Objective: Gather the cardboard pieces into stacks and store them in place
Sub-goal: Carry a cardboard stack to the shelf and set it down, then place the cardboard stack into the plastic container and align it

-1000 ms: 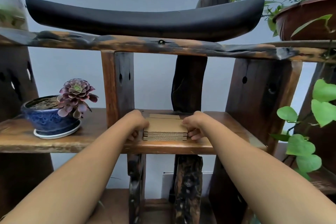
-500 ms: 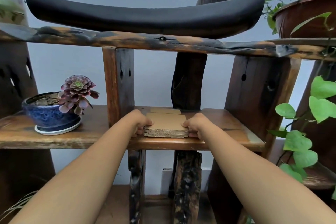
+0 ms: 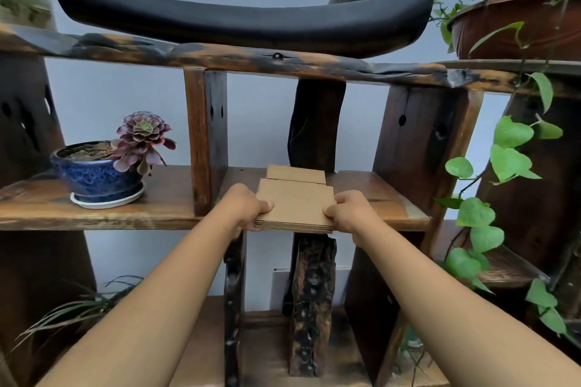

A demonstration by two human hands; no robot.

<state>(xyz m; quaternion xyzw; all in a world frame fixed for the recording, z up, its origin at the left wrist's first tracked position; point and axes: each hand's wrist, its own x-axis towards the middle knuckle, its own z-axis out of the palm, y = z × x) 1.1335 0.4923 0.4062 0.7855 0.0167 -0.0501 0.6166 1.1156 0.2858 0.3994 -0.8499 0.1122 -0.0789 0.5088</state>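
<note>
A stack of brown cardboard pieces (image 3: 295,206) lies at the front edge of the middle wooden shelf (image 3: 386,198), its near edge slightly past the shelf's lip. My left hand (image 3: 246,209) grips the stack's left side and my right hand (image 3: 352,210) grips its right side, thumbs on top. A second, smaller cardboard stack (image 3: 295,173) sits right behind it on the same shelf, touching or nearly touching it.
A wooden upright (image 3: 206,141) stands just left of the stacks and a dark post (image 3: 316,129) behind them. A blue pot with a purple succulent (image 3: 100,176) sits at the left. A black curved object (image 3: 245,22) rests on the upper shelf. Green vine leaves (image 3: 509,160) hang at the right.
The front stack has slid toward me to the shelf's front edge with both hands on its sides, and the rear stack shows more. The camera has tilted a little.
</note>
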